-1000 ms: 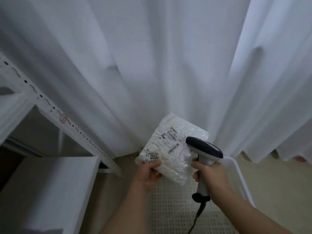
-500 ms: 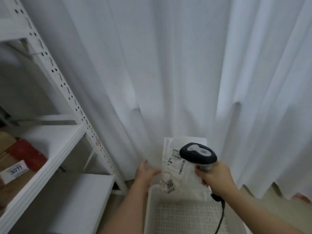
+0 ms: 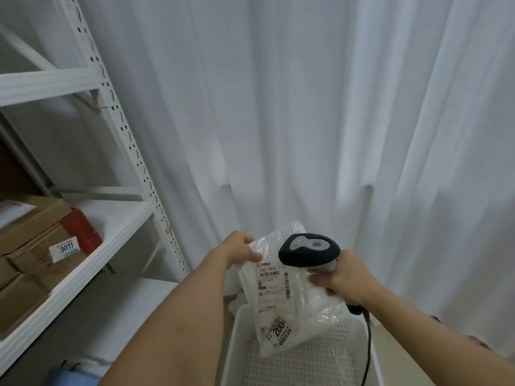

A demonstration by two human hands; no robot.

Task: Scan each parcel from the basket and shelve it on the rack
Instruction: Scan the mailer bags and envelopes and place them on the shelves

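Scanning step: left hand (image 3: 239,250) pinches the parcel (image 3: 281,291) above the basket (image 3: 237,330); right hand (image 3: 344,277) grips the scanner (image 3: 309,250). Shelving on the rack (image 3: 92,238) comes next.

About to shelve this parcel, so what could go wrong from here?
The left hand pinches only the soft white parcel's top corner, so it may slip back into the basket. The right hand is tied up with the scanner; its cable could snag the basket rim.

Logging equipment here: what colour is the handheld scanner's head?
Black, with a grey top panel; the scanner shows in the head view.
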